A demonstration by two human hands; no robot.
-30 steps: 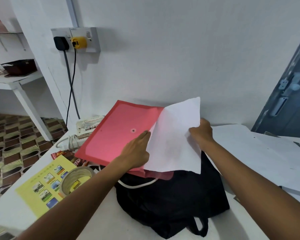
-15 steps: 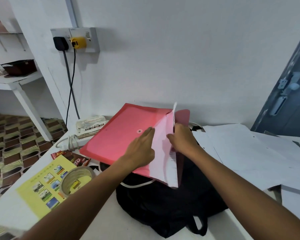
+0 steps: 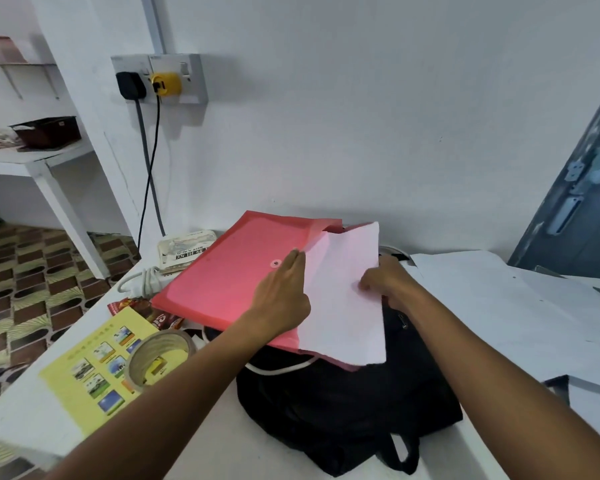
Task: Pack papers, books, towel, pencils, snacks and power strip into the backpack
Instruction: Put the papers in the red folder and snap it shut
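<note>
A red plastic folder [image 3: 229, 271] lies tilted over the black backpack [image 3: 347, 407] on the white table. My left hand [image 3: 284, 296] rests flat on the folder by its snap button, fingers straight. A white sheet of paper [image 3: 343, 306] sticks out of the folder's open right end. My right hand [image 3: 385, 280] pinches that sheet at its right edge. A white power strip [image 3: 142, 280] with coiled cord lies left of the folder. Red snack packets [image 3: 146, 311] peek out under the folder's near corner.
A yellow booklet [image 3: 94, 365] with a tape roll [image 3: 160, 355] on it lies at the front left. Loose white papers [image 3: 520, 306] cover the table at right. A small box [image 3: 184, 251] sits by the wall. Two plugs hang from the wall socket [image 3: 160, 81].
The white sheet went from spread wide, to folded edge-on against the folder, to partly inside the folder. My right hand moved left, then slightly back right. My left hand stayed on the folder.
</note>
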